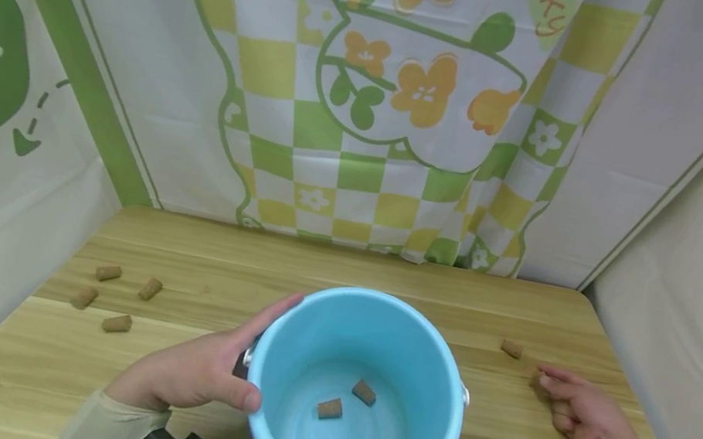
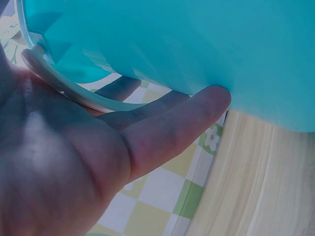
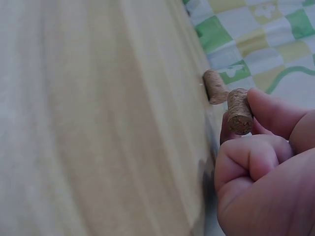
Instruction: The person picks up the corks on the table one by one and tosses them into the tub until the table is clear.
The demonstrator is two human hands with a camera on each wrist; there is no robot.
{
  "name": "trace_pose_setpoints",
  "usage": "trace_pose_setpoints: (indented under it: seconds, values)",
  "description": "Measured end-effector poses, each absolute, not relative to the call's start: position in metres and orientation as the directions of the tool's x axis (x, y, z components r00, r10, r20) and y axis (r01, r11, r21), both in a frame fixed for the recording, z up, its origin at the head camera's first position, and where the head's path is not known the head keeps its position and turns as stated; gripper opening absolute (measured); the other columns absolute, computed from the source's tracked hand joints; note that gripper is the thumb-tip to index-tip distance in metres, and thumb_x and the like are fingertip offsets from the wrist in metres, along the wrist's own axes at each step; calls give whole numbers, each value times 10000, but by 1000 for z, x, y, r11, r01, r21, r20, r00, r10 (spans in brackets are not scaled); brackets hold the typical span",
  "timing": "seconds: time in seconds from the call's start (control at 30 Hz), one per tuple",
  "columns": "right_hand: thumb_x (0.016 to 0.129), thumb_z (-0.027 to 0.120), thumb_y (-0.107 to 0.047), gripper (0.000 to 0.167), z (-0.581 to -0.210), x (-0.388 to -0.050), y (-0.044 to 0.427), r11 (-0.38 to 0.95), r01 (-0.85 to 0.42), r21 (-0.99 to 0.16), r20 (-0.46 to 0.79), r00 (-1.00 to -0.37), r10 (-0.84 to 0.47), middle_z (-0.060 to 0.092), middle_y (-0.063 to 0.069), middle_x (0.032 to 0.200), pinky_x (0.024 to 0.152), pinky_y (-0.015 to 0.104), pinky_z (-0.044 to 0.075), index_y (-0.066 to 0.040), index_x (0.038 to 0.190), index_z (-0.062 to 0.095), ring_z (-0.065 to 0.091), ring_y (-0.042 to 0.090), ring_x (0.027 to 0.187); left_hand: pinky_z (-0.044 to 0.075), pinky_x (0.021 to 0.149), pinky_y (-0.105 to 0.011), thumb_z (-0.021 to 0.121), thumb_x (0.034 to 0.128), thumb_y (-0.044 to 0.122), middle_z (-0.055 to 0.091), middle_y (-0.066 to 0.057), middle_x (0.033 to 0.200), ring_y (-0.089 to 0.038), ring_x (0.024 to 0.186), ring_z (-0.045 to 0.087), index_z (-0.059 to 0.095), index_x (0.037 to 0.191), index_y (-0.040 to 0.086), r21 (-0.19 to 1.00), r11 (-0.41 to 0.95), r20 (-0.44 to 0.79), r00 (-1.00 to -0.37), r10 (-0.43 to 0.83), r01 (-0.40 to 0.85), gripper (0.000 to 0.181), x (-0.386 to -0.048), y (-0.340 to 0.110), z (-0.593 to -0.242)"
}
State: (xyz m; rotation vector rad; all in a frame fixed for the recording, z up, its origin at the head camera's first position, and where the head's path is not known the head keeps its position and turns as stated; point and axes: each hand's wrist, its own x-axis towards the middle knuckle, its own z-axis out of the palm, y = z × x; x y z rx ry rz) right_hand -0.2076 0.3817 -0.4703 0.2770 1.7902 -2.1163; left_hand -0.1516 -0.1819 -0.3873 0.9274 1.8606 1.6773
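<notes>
A light blue bucket (image 1: 372,300) stands on the wooden table, with several corks (image 1: 330,409) on its floor. At its left side is my left hand (image 1: 205,366), the thumb at the rim and the fingers spread along the outer wall. In the left wrist view, the nearly straight fingers (image 2: 172,128) touch the bucket's side (image 2: 236,54) beside its pale handle (image 2: 78,91). To the right of the bucket, my right hand (image 1: 591,423) pinches a cork (image 3: 239,112) between thumb and fingers. Just beyond it lies another cork (image 1: 511,349) on the table.
Several loose corks (image 1: 117,323) lie on the left part of the table (image 1: 212,250). A checkered, flowered cloth (image 1: 359,174) hangs behind the table's back edge. Pale printed panels (image 1: 698,296) stand at both sides.
</notes>
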Motion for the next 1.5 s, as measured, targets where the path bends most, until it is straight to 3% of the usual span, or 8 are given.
trace_pose_setpoints:
  seconds: [0.2, 0.53, 0.83, 1.1, 1.5]
  values:
    - [1042, 523, -62, 232, -467, -208, 384, -243, 381, -892, -338, -919, -204, 607, -35, 952, 444, 163, 295, -191, 1130, 693, 327, -2, 497, 452, 983, -429, 791, 856, 422, 269, -175, 1556, -424, 1283, 436, -16, 1599, 374, 982, 28, 104, -662, 743, 185, 1099, -152, -182, -388]
    - [997, 641, -148, 212, -457, -208, 373, -10, 308, -951, -304, -943, -135, 581, -11, 1203, 442, 177, 336, -204, 1201, 640, 335, 7, 498, 452, 985, -434, 798, 852, 415, 270, -182, 1553, -431, 1282, 435, -16, 1599, 372, 984, 17, 105, -660, 744, 175, 1106, -152, -181, -388]
    - [987, 648, -117, 310, -432, -205, 349, 35, 251, -967, -253, -958, -134, 576, -5, 1038, 453, 194, 322, -59, 1290, 610, 338, 17, 503, 439, 995, -420, 790, 856, 427, 264, -177, 1557, -416, 1288, 430, -23, 1597, 379, 982, 37, 97, -663, 742, 184, 1102, -152, -181, -386]
    - [1002, 623, -118, 200, -402, -202, 321, 88, 152, -984, -169, -956, -240, 631, 45, 1069, 456, 189, 322, -206, 1170, 686, 340, 27, 502, 439, 996, -403, 789, 858, 425, 261, -163, 1561, -402, 1288, 436, -18, 1597, 383, 983, 46, 85, -666, 741, 177, 1095, -152, -182, -387]
    - [995, 608, -55, 247, -350, -186, 276, 157, -46, -987, -13, -933, -359, 690, 22, 1039, 470, 227, 294, -199, 1151, 736, 311, 46, 498, 437, 995, -397, 794, 854, 420, 265, -153, 1562, -390, 1289, 441, -11, 1597, 385, 982, 56, 82, -671, 737, 181, 1097, -151, -183, -386]
